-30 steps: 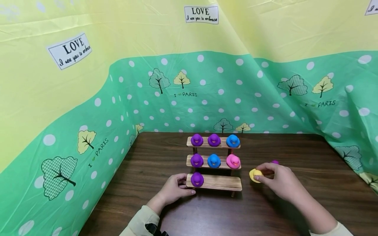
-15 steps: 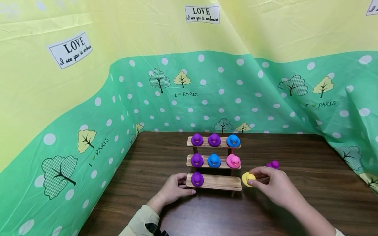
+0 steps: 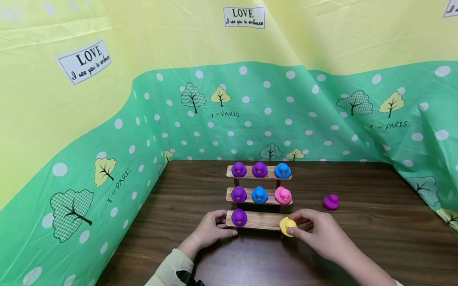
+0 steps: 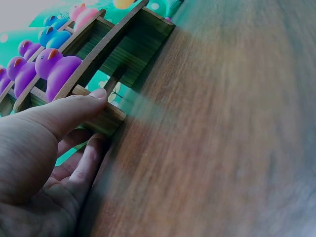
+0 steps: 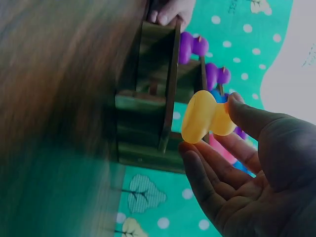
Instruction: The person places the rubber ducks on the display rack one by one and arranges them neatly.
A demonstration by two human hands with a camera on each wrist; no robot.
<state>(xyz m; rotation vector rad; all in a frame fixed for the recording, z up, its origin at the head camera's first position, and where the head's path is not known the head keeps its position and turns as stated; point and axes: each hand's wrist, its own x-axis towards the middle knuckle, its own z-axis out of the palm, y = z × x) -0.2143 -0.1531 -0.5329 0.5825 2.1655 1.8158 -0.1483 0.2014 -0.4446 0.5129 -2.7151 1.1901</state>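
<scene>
A small three-tier wooden shelf (image 3: pixel 262 221) stands on the table. My left hand (image 3: pixel 211 230) grips its lower left end, and the left wrist view shows the thumb on a wooden foot (image 4: pixel 111 114). A yellow rubber duck (image 3: pixel 287 227) is pinched between thumb and fingers of my right hand (image 3: pixel 318 233), at the right end of the bottom tier. In the right wrist view the yellow duck appears just off the board's edge; contact is unclear. One purple duck (image 3: pixel 239 217) sits at the left of the bottom tier.
The middle tier bears a purple, a blue (image 3: pixel 259 195) and a pink duck (image 3: pixel 283 195). Two purple ducks and a blue one (image 3: pixel 282 171) stand on the top tier. Another purple duck (image 3: pixel 331 201) lies on the table to the right. A patterned cloth (image 3: pixel 250 111) hangs behind.
My right hand has carried the yellow duck leftward to the right end of the bottom tier. The purple duck on the table has come into full view. My left hand stays put.
</scene>
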